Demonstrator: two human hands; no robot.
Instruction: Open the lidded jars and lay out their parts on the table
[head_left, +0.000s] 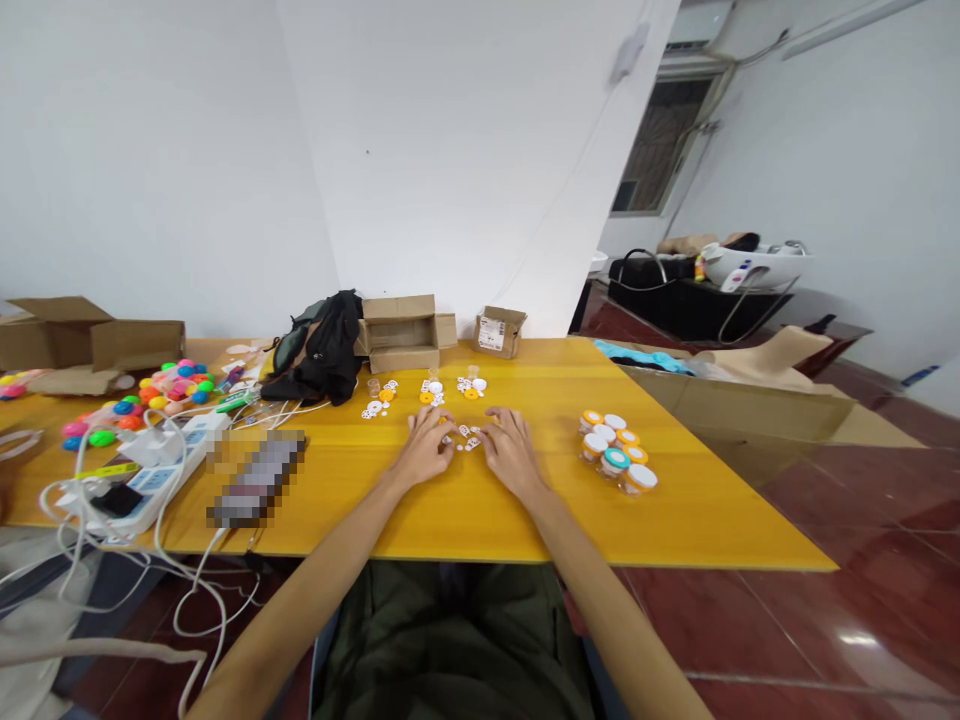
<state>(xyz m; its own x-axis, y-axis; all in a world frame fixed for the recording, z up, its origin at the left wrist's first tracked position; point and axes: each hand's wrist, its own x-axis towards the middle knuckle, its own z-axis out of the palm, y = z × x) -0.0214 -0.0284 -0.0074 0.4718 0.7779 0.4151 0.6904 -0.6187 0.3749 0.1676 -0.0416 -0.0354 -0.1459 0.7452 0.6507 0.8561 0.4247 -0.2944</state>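
Both my hands rest on the yellow table, close together. My left hand and my right hand have their fingers curled down over a little heap of small white pieces lying between them. What the fingertips hold is too small to make out. Beyond my hands lie three small groups of white and orange round parts. To the right of my right hand stands a cluster of small jars with white, orange and teal lids.
Open cardboard boxes and a black bag sit along the table's far edge. Colourful balls, a white power strip with cables and a blurred flat object occupy the left side. A large flattened carton lies right of the table.
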